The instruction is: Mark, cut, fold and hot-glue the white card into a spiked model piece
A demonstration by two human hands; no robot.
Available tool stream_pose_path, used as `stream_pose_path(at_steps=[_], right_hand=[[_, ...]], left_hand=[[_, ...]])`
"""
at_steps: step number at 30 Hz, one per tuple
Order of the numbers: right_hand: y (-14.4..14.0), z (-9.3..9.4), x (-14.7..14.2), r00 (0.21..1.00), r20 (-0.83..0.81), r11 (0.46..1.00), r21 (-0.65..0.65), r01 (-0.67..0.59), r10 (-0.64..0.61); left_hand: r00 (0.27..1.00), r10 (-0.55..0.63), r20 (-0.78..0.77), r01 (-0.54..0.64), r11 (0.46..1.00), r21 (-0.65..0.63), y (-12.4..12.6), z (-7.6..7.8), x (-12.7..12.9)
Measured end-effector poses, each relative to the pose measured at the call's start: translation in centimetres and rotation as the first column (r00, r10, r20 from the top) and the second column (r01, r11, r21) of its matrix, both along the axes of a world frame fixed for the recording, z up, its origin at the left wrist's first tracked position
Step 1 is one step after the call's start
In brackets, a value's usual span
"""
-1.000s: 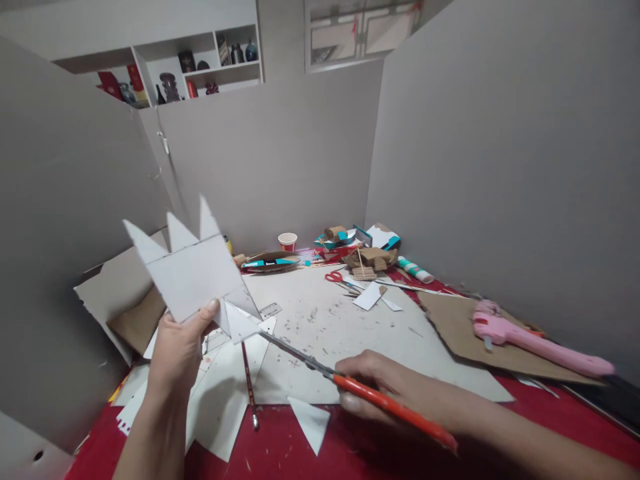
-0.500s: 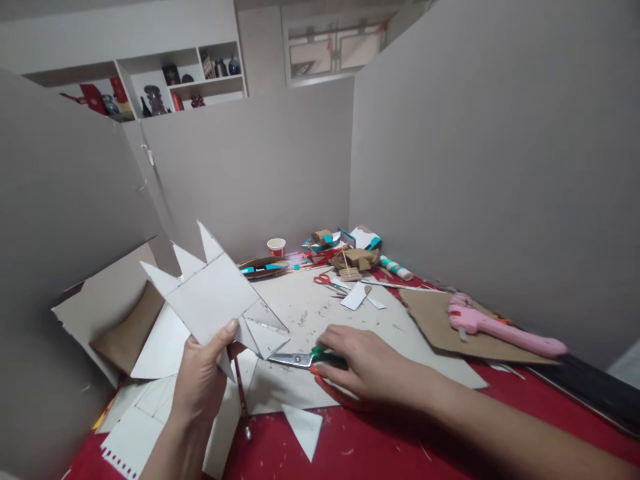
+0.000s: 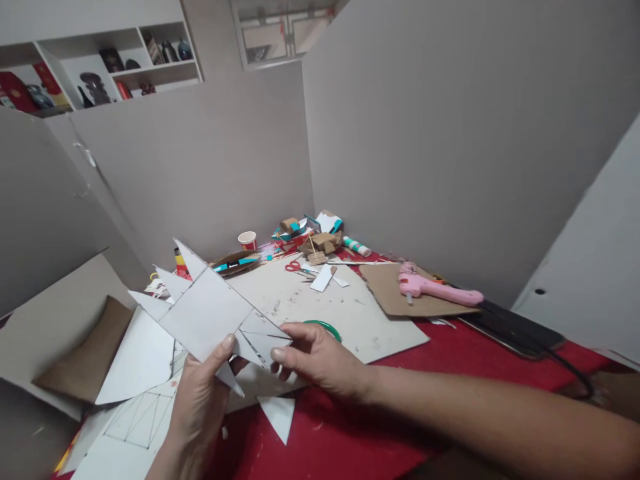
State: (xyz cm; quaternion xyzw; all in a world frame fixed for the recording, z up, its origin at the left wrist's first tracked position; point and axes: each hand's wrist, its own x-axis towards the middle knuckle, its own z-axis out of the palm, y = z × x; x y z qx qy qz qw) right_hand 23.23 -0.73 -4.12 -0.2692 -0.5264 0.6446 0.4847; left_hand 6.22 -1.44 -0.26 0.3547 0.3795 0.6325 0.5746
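My left hand (image 3: 203, 390) grips a white card cut-out (image 3: 210, 307) by its lower edge, thumb on top. Pointed triangular flaps stand out from the card, and dark pencil lines cross it. My right hand (image 3: 315, 353) has its thumb and fingers closed at the card's right-hand flaps. Behind that hand a green scissor handle (image 3: 327, 328) shows on the pale board; the rest of those scissors is hidden. A loose white triangle (image 3: 279, 415) lies on the red cloth just below my hands.
A pink glue gun (image 3: 435, 288) lies on brown cardboard (image 3: 383, 293) at right. Red-handled scissors (image 3: 293, 266), white scraps, cardboard pieces and a paper cup (image 3: 247, 241) are farther back. Paper with drawn lines (image 3: 133, 423) lies at left. Grey partitions (image 3: 425, 133) surround the table.
My right hand has let go of the green-and-orange scissors and moved left to the card's flaps. The left hand keeps its hold on the card. The view has swung right.
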Motion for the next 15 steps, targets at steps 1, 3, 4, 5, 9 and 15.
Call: stream_pose_path(at_steps=[1, 3, 4, 5, 9, 15], right_hand=[[0.05, 0.05, 0.07, 1.000, 0.001, 1.000, 0.001, 0.006, -0.006], [0.20, 0.11, 0.21, 1.000, -0.012, 1.000, -0.006, -0.001, 0.001], [0.27, 0.13, 0.26, 1.000, -0.014, 1.000, -0.010, -0.013, 0.012], [0.34, 0.14, 0.30, 1.000, -0.014, 1.000, -0.010, -0.021, 0.021], [0.49, 0.07, 0.23, 1.000, -0.017, 0.999, -0.030, -0.027, 0.026], [0.72, -0.24, -0.23, 1.000, 0.012, 0.999, -0.051, -0.016, 0.016]], left_hand=[[1.000, -0.012, 0.002, 0.012, 1.000, -0.007, 0.01, -0.06, 0.07], [1.000, -0.023, 0.004, 0.023, 0.999, -0.025, 0.03, -0.17, 0.09], [1.000, -0.027, 0.006, 0.027, 0.999, -0.034, 0.05, -0.21, 0.06], [0.999, -0.032, 0.007, 0.032, 0.999, -0.042, 0.06, -0.25, 0.01], [0.998, -0.053, 0.019, 0.054, 0.997, -0.053, 0.10, -0.39, -0.11], [0.994, -0.105, 0.042, 0.108, 0.991, -0.080, -0.20, -0.64, -0.08]])
